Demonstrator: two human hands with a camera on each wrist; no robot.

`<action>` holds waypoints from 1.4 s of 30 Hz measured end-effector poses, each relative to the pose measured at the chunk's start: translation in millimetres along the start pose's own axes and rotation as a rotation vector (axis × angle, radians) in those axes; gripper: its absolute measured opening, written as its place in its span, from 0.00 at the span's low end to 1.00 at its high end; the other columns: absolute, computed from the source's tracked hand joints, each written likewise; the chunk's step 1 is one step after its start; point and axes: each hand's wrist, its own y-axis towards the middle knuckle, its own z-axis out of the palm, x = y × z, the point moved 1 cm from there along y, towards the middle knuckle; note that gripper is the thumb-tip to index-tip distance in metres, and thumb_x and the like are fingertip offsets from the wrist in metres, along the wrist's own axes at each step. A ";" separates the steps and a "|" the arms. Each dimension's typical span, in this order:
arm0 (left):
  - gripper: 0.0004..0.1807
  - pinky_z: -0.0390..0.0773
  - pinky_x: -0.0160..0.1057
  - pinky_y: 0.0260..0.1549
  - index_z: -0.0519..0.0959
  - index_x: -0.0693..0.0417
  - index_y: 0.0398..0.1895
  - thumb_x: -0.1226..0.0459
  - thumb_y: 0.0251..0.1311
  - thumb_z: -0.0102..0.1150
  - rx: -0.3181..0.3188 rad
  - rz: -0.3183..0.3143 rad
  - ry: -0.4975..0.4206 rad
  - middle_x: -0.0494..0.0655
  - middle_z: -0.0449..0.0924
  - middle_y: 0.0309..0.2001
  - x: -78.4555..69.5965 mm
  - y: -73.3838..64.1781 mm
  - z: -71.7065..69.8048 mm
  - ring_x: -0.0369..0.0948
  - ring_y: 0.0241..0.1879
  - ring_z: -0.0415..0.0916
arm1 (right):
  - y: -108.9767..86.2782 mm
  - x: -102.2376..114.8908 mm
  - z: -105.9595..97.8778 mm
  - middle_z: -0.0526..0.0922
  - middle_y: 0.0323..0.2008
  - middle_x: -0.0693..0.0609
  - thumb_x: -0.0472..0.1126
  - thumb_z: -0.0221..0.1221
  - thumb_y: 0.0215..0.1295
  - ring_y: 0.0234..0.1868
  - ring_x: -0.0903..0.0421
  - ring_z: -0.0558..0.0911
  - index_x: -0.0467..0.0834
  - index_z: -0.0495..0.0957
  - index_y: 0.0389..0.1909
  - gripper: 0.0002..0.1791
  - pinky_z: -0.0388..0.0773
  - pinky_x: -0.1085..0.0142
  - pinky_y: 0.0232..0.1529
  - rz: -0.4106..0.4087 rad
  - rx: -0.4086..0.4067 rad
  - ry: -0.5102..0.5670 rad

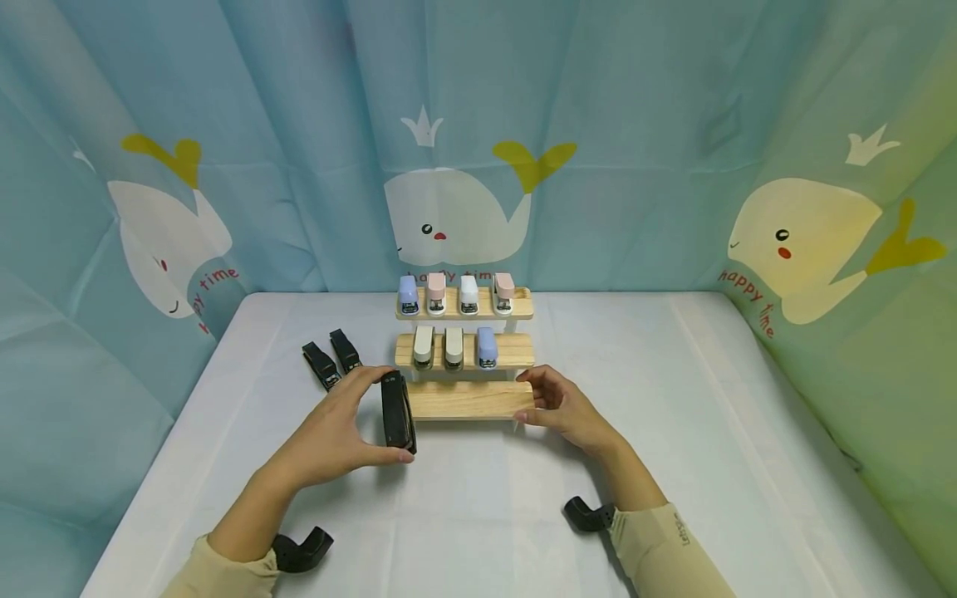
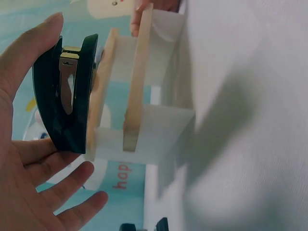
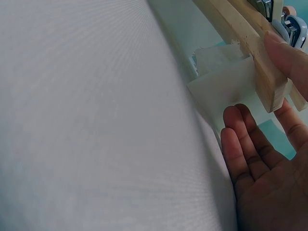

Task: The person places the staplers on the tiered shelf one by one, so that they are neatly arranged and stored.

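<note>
A black stapler (image 1: 398, 413) is pinched by its two ends between the thumb and fingers of my left hand (image 1: 329, 436). It is held off the table at the left end of the bottom board of a three-tier wooden rack (image 1: 471, 400). In the left wrist view the stapler (image 2: 74, 132) stands close to the rack's boards, its other fingers spread below. My right hand (image 1: 564, 415) grips the bottom board's right end. The right wrist view has the thumb (image 3: 288, 57) on the board (image 3: 272, 79), with the fingers below and behind.
Small staplers in blue, pink and white (image 1: 468, 295) line the top board. Two cream staplers (image 1: 423, 345) and a blue stapler (image 1: 487, 347) sit on the middle one. Two black staplers (image 1: 321, 365) lie on the white table (image 1: 673, 399), left of the rack. A whale-print curtain (image 1: 635, 166) hangs behind.
</note>
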 end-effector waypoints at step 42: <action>0.66 0.69 0.59 0.69 0.62 0.36 0.79 0.30 0.32 0.81 0.094 0.100 0.032 0.42 0.64 0.76 -33.2 24.4 50.9 0.46 0.75 0.64 | 1.5 0.4 0.1 0.77 0.51 0.46 0.33 0.74 0.58 0.47 0.52 0.79 0.39 0.74 0.60 0.29 0.77 0.66 0.48 -0.011 -0.007 0.007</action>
